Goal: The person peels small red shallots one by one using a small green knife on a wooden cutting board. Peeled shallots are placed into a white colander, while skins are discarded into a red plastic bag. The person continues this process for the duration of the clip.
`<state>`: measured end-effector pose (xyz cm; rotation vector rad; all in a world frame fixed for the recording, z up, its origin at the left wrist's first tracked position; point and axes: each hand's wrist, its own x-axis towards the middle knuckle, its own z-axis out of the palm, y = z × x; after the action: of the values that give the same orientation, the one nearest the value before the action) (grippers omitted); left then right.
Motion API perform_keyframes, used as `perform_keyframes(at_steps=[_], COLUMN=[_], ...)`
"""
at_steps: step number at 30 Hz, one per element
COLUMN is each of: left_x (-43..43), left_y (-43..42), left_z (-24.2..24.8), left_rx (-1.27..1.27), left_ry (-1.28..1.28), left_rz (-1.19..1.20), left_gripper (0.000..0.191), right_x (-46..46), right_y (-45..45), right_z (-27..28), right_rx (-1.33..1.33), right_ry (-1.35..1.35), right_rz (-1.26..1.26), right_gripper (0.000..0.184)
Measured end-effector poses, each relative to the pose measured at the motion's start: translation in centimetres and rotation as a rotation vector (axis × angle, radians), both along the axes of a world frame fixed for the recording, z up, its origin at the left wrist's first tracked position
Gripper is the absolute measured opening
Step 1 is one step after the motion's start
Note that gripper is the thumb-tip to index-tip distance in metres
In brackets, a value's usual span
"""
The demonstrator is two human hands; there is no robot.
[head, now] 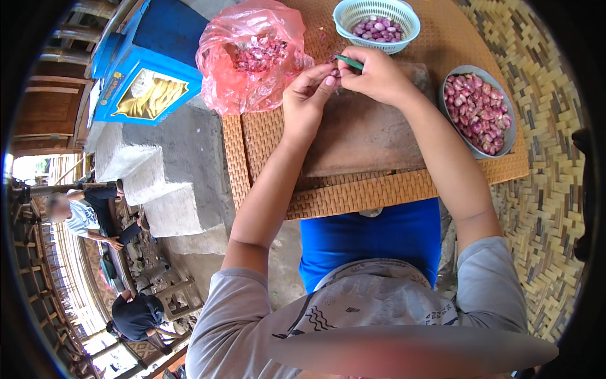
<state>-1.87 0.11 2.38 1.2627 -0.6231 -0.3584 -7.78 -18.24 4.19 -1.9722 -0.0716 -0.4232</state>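
Between the fingertips of my left hand [307, 92] is a small shallot [335, 73], mostly covered by the fingers. My right hand [374, 76] grips a small knife by its green handle [349, 62], close against the shallot; the blade is hard to make out. Both hands are over the far part of a worn wooden board [364, 132]. To their left, a pink plastic bag [255, 94] lies open with shallot skins [260, 54] inside. Beyond them, a light blue plastic basket [343, 21] holds peeled shallots [378, 29]. A grey bowl [510, 135] at the right is full of unpeeled shallots [478, 111].
The woven rattan table [360, 201] has its near edge before my lap. A blue tin box [165, 28] stands left of the bag, near concrete steps [165, 203]. A woven bamboo wall [544, 189] rises at the right. Two people [94, 213] are farther off at the left.
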Motion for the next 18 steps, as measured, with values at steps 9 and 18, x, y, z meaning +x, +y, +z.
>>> perform_keyframes(at_steps=[9,18], left_x=[0.4,0.3], left_y=[0.0,0.1], left_z=[-0.4,-0.4], left_rx=[-0.064,0.036], left_ry=[0.06,-0.073], left_rz=[-0.006,0.049], left_gripper=[0.028,0.019], right_x=[0.2,-0.5], right_y=[0.1,0.9], right_z=[-0.8,0.7], right_rx=[0.081,-0.145], right_ry=[-0.002,0.007], right_rz=[-0.011,-0.063], right_gripper=[0.021,0.019])
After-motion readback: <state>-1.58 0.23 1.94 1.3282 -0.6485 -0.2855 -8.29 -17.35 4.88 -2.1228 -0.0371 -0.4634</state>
